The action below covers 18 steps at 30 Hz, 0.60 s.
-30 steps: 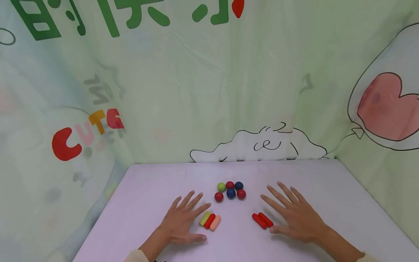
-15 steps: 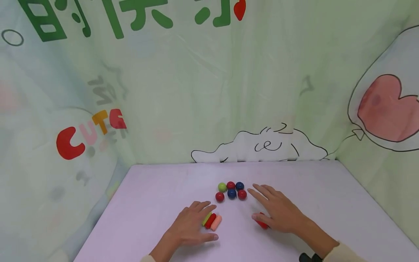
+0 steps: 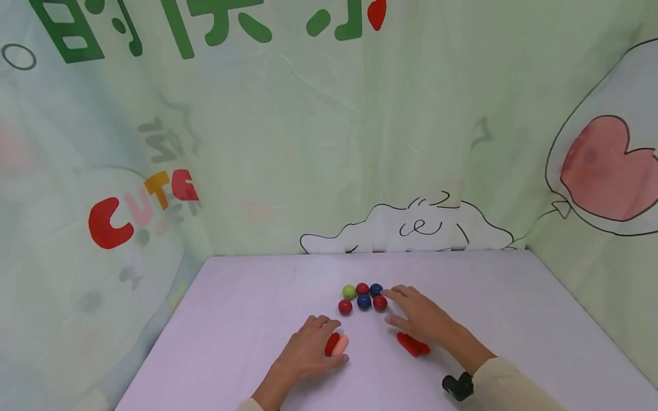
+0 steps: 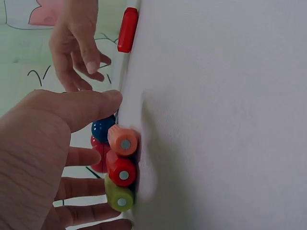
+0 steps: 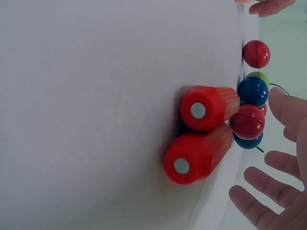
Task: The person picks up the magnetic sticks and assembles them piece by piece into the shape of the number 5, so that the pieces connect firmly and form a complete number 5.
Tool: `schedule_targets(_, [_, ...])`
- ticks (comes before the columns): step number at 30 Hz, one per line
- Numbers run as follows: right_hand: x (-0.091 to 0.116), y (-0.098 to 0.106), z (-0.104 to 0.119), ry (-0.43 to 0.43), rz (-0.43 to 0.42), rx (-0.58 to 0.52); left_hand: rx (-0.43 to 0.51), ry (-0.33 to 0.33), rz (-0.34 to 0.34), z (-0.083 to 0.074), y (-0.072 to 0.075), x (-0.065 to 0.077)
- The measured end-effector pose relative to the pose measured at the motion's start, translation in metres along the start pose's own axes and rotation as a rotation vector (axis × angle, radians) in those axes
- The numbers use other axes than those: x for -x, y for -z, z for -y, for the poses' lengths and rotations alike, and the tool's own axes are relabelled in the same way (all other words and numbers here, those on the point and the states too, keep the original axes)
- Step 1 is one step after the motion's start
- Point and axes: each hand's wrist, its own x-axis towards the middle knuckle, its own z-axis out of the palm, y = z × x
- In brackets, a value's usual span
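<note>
My left hand point(image 3: 311, 349) curves loosely over three short rods with grey end discs. In the left wrist view these are a pink rod point(image 4: 123, 141), a red rod point(image 4: 121, 167) and a yellow-green rod point(image 4: 119, 194), side by side, with the thumb above and the fingers beyond them. From the head, the yellow-green one is hidden under this hand. My right hand point(image 3: 424, 318) hovers with bent, spread fingers by the right side of a cluster of balls, fingertips at a blue ball point(image 3: 376, 289) and a red ball point(image 3: 380, 303). It holds nothing.
Two red rods point(image 5: 208, 108) lie together below the right hand. The cluster also has a green ball point(image 3: 349, 291), another blue ball point(image 3: 364, 302) and more red balls point(image 3: 345, 307). A printed curtain point(image 3: 267, 142) backs the pale table point(image 3: 231, 297).
My right hand has moved left and forward, off the red rods and up to the balls. My left hand has moved right over its three rods, its fingers bending from a flat spread.
</note>
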Motion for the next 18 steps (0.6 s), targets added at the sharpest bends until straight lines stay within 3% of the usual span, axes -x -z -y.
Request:
schedule_targets(7, [-0.012,-0.010,0.005,-0.060,-0.017,-0.012,0.028,0.041,-0.046,-0.004,-0.003,-0.002])
schedule_targets(18, [-0.022,-0.018,0.013,-0.039,-0.075,0.020,0.113,0.115,-0.113,-0.010,-0.006,0.001])
